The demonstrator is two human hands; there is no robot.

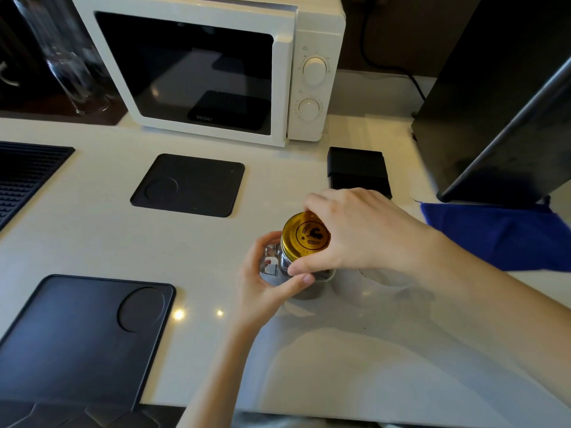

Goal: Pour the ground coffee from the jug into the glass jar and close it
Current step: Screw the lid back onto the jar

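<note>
From the head view I judge the pouring done and the closing step in hand: the gold lid (306,236) sits on top of the glass jar (287,267), which stands on the white counter (216,257) near the middle, just left of the jug (370,282), whose pale rim shows under my right wrist. My right hand (355,230) arches over the lid, fingers curled around its edge, thumb at the near side and fingertips at the far side. My left hand (265,273) wraps the jar's body, thumb and fingers closed against the glass by its handle. Whether the lid is fully threaded I cannot tell. Next, I think, comes a firm twist while the left hand braces.
</note>
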